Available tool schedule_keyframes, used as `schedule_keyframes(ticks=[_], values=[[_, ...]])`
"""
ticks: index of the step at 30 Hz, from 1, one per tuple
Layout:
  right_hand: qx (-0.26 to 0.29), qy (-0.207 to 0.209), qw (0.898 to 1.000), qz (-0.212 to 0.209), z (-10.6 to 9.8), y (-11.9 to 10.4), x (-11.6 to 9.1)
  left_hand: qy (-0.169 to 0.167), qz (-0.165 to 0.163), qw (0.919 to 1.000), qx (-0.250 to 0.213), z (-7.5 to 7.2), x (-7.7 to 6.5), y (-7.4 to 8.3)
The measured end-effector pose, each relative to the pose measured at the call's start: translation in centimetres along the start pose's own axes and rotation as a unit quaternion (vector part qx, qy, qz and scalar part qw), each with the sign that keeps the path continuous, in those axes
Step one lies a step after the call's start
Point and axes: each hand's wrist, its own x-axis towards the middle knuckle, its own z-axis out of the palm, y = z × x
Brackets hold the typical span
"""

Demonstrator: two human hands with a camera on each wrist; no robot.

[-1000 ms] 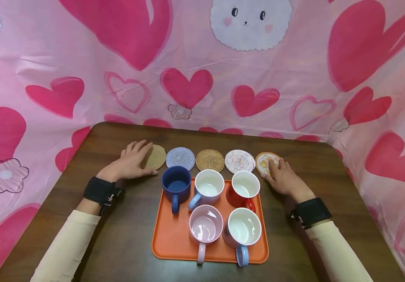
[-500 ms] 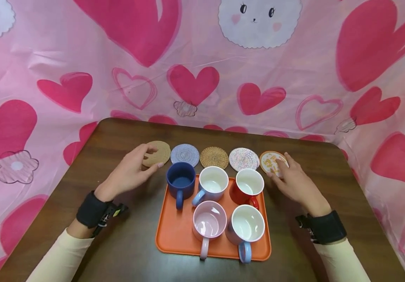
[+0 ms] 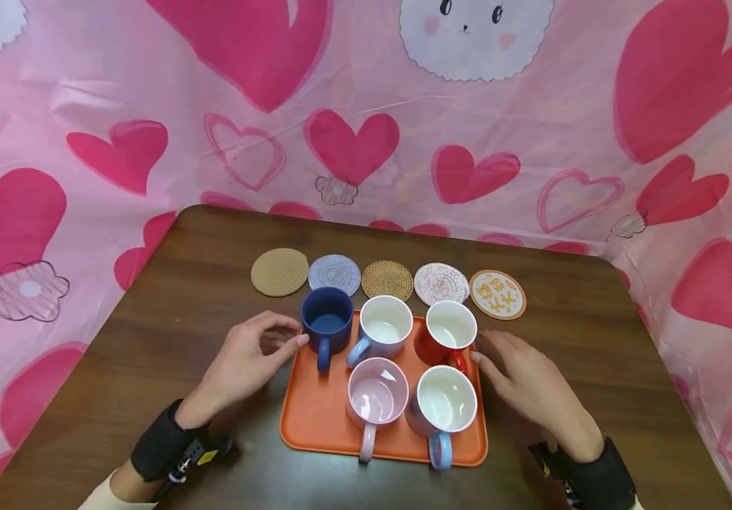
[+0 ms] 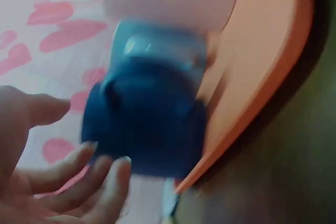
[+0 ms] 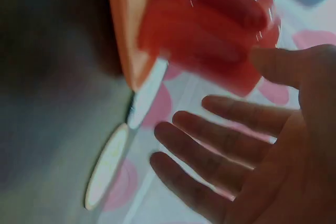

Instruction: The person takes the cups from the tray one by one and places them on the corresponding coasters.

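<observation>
Bench (image 3: 168, 333): dark wood grain, filling the lower half of the frame; a pink heart-print sheet hangs behind it.
Tray (image 3: 314, 425): orange, shallow-rimmed, low in the centre; it carries five mugs, three in the back row and two in front.
Blue mug (image 3: 327, 323): back left corner of the tray, handle towards the lower edge of the frame. We judge it glazed ceramic: stiff, fairly heavy, smooth enough to slip, and liable to chip if knocked. The handle or a wrap round the body looks the safest hold.
Red mug (image 3: 446, 338): back right corner of the tray, white inside, its handle low on its right side. We expect the same weight and fragility.
Other mugs: a white one with a blue handle (image 3: 385, 331) between those two; a pink one (image 3: 375, 400) and another white one (image 3: 442, 405) in the front row.
Left hand (image 3: 244, 361): left of the tray, fingers loosely spread and grasping nothing, tips just beside or touching the blue mug; the blurred wrist view does not settle which.
Right hand (image 3: 528, 386): right of the tray, fingers extended and relaxed, tips near the red mug, holding nothing.
Coasters: five in a row across the middle of the frame behind the tray, from the tan one (image 3: 279, 272) at left to the printed one (image 3: 497, 294) at right.
</observation>
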Motion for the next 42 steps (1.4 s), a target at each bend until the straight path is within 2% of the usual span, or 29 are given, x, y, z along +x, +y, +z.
schedule_keyframes(ticks=[3, 7, 11, 14, 16, 19, 21, 25, 30, 36, 38, 42], values=[[0.013, -0.010, 0.999, 0.051, 1.1, -0.4, -0.4, 0.020, -0.028, 0.9990, -0.027, 1.5, -0.5, 0.3], [0.042, -0.044, 0.990, 0.128, 2.4, -0.6, -0.7, 0.041, -0.072, 0.9959, -0.037, 3.5, -0.6, 0.8], [0.047, -0.055, 0.984, 0.162, 3.2, -0.5, -0.9, 0.045, -0.098, 0.9925, -0.058, 5.0, -0.4, 1.2], [0.052, -0.057, 0.982, 0.172, 3.3, -0.3, -1.0, 0.023, -0.102, 0.9886, -0.107, 6.1, -0.2, 1.3], [0.059, -0.067, 0.980, 0.175, 3.3, -0.1, -1.0, 0.001, -0.097, 0.9789, -0.180, 6.9, -0.2, 1.4], [0.076, -0.095, 0.976, 0.178, 3.1, 0.2, -1.0, -0.026, -0.093, 0.9555, -0.279, 8.1, -0.4, 1.2], [0.092, -0.112, 0.974, 0.175, 3.1, 0.4, -0.9, -0.031, -0.091, 0.9413, -0.324, 8.7, -0.6, 1.0], [0.129, -0.133, 0.970, 0.159, 3.5, 0.5, -0.6, -0.031, -0.095, 0.9354, -0.339, 9.4, -0.6, 0.7], [0.132, -0.138, 0.973, 0.133, 4.1, 0.5, -0.6, -0.011, -0.099, 0.9390, -0.329, 9.7, -0.2, 0.6], [0.142, -0.138, 0.972, 0.125, 4.6, 0.4, -0.5, 0.082, -0.093, 0.9549, -0.270, 9.8, 0.1, 0.6], [0.147, -0.139, 0.971, 0.129, 4.6, 0.5, -0.5, 0.103, -0.085, 0.9582, -0.253, 9.8, 0.1, 0.6], [0.154, -0.145, 0.967, 0.141, 4.7, 0.5, -0.5, 0.111, -0.079, 0.9605, -0.243, 9.9, 0.2, 0.5]])
